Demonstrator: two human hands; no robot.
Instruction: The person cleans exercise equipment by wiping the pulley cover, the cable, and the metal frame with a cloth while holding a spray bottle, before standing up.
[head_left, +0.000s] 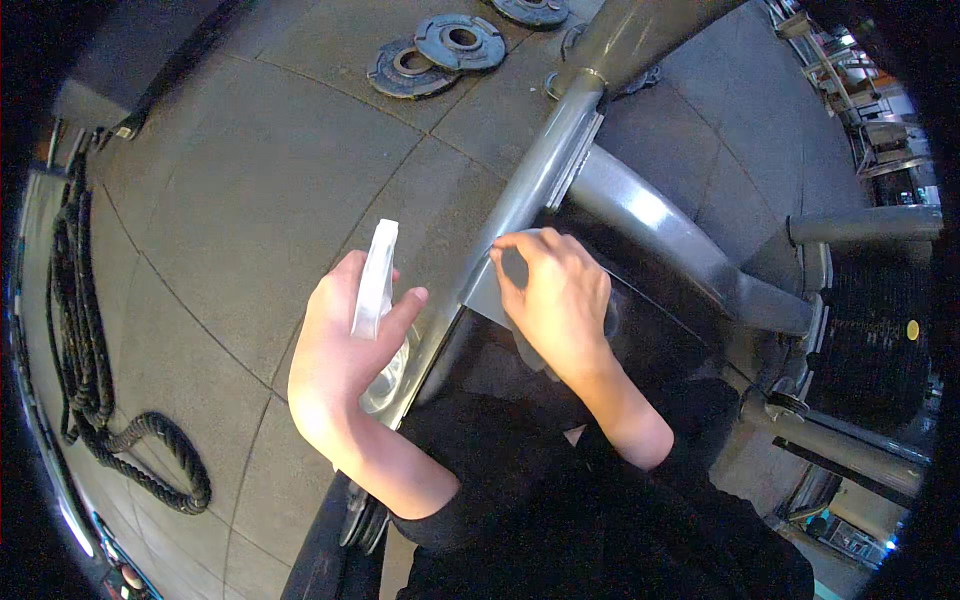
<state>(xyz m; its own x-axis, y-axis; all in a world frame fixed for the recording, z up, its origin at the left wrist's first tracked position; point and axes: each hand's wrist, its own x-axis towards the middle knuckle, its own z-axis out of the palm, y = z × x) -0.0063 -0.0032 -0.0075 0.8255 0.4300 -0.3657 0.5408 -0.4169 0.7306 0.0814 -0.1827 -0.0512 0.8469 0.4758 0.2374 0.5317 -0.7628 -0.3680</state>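
Note:
My left hand (341, 330) is wrapped around a clear spray bottle (375, 289) with a white top, held just left of a metal frame. Part of the clear bottle body shows below my thumb. My right hand (559, 289) is at the grey metal tube (536, 169) of the gym machine, thumb and forefinger meeting at the tube's edge. Beneath this hand lies a pale, thin sheet or cloth (487, 296), mostly hidden by the hand. Whether the fingers pinch it is not clear.
Weight plates (476, 52) lie on the tiled floor beyond the tube. A curved grey frame arm (660, 217) runs off to the right. A black battle rope (82, 315) lies at the left. More gym equipment (862, 225) stands at the right.

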